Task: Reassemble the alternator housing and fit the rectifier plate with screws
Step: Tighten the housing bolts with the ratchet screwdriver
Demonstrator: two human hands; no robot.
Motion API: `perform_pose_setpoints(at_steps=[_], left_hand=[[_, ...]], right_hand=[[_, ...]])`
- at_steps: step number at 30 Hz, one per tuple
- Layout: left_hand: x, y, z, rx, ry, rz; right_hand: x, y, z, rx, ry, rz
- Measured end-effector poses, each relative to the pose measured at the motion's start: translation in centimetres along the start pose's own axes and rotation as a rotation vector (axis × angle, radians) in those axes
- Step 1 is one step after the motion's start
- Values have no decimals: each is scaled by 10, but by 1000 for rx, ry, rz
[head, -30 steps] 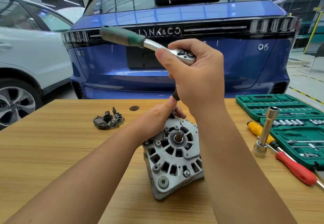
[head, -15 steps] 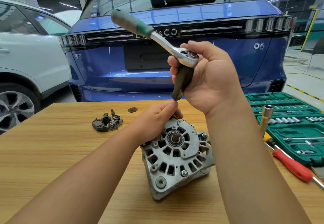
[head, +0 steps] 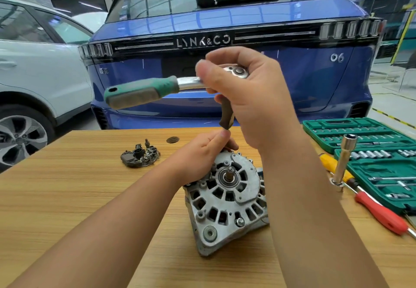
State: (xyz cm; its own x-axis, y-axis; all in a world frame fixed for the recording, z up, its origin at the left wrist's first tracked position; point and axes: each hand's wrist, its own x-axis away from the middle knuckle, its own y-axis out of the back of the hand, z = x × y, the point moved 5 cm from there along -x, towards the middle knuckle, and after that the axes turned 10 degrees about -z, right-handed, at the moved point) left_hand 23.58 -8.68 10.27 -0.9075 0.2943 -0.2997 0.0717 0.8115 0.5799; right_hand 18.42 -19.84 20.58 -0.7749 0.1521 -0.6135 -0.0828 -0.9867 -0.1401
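Wood table (head: 67, 197), blue car (head: 225, 107) behind (workshop)

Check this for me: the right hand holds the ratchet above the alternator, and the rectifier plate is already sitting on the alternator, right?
Not quite. The right hand does hold the ratchet above the alternator, but the head view shows the rectifier plate lying apart on the table, to the alternator's left, not on it.
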Motion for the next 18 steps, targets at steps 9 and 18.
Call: perform_pose_setpoints(at_steps=[9,18], left_hand=[[0,0,1,-6,-28,6],[-3,-2,3,-1,16,20]], right_hand=[[3,5,9,205,131,-194],[-1,15,0,-306,-310,-166]])
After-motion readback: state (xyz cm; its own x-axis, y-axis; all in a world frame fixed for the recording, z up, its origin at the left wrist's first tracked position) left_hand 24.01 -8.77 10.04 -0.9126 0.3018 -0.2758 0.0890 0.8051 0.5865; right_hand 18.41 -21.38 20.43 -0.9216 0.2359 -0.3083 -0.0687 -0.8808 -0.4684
